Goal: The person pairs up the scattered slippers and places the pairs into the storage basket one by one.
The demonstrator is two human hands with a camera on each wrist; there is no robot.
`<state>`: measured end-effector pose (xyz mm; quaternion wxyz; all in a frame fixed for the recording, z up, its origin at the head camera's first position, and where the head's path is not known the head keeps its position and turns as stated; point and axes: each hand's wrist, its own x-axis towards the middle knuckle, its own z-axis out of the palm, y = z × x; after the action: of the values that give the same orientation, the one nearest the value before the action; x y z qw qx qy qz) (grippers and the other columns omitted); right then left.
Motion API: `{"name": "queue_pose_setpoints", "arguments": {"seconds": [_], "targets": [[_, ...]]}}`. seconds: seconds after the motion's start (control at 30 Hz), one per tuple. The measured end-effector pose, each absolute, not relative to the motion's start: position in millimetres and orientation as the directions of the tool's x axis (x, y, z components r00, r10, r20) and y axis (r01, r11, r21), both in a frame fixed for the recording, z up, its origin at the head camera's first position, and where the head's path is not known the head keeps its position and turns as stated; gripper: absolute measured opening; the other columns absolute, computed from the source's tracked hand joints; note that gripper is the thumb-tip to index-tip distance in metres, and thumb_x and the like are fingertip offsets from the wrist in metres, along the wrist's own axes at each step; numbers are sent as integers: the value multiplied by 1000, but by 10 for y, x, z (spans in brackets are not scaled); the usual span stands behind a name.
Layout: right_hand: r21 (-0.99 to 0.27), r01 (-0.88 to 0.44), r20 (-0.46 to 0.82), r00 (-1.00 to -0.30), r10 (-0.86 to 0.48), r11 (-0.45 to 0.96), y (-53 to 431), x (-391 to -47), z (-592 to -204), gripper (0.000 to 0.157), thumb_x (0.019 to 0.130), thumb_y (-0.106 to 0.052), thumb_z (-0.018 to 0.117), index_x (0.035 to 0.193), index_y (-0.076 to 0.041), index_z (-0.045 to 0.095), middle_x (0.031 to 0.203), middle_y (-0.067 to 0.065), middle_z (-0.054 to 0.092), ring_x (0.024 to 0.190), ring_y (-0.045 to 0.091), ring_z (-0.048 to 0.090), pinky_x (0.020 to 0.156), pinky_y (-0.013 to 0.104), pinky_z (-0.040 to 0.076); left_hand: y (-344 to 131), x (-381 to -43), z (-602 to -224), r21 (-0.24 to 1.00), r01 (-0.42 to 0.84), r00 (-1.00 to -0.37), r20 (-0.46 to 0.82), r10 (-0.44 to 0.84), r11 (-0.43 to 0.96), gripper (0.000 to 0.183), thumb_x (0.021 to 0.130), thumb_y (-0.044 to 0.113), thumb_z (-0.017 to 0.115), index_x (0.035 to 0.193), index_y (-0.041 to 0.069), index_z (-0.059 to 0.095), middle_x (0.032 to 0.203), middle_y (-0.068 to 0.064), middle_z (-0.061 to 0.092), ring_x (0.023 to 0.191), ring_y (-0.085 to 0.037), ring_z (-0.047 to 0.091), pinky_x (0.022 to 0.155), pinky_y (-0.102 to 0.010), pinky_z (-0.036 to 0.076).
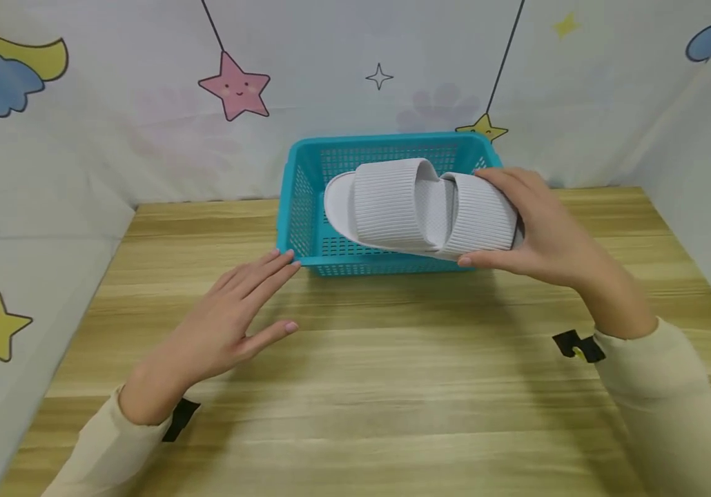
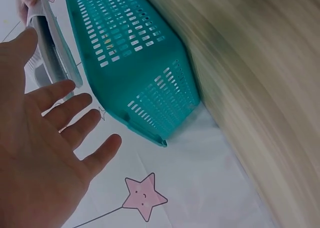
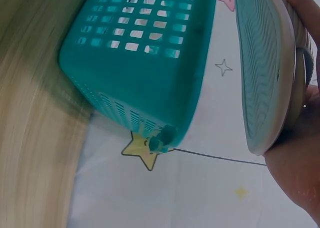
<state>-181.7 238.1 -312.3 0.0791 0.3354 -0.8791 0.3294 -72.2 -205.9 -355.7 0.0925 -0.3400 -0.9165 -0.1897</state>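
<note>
A pair of white slide slippers (image 1: 386,203) with ribbed straps lies nested together, held above a turquoise plastic basket (image 1: 296,197). My right hand (image 1: 544,231) grips the right end of the pair, thumb on the near side and fingers over the far side. The right wrist view shows a patterned sole (image 3: 262,62) standing apart from the basket's rim. By the basket's front left corner, my left hand (image 1: 225,317) has its fingers extended and thumb spread, with nothing held. Whether those fingertips touch the rim I cannot tell.
The basket stands at the back of a wood-grain table (image 1: 380,386), close to a white cloth backdrop (image 1: 330,41) printed with stars and clouds. More of this cloth borders the table on both sides. Dark patches (image 1: 579,345) show at both sleeve cuffs.
</note>
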Motion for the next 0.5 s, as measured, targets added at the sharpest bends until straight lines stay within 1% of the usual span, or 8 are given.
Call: {"name": "queue_pose_setpoints", "arguments": {"seconds": [0.2,0.43,0.5], "targets": [[-551,-617,330,-779,-533,561,2265,-1990,-3212,106,71,-26,101,160,-10,46,156,14,49,137,34,43,97,57,43,-2057,-722,-3574,284,639,-769,282,575,715,73,109,55,55,166,12,40,172,-10,37,159,-35,33,119,-66,35],[-553,-594,286,-794,-536,585,2143,-2134,-3332,104,75,-35,99,160,-11,45,154,14,50,129,33,47,94,55,46,-2028,-757,-3586,284,633,-773,274,572,720,73,107,49,63,166,12,40,171,-12,37,159,-37,32,118,-68,35],[-552,-589,269,-796,-542,591,2121,-2182,-3367,104,76,-36,98,161,-10,44,155,14,49,129,33,46,95,55,46,-2023,-767,-3586,284,633,-773,278,570,720,74,106,46,65,166,10,40,171,-14,37,159,-38,32,117,-68,36]]}}
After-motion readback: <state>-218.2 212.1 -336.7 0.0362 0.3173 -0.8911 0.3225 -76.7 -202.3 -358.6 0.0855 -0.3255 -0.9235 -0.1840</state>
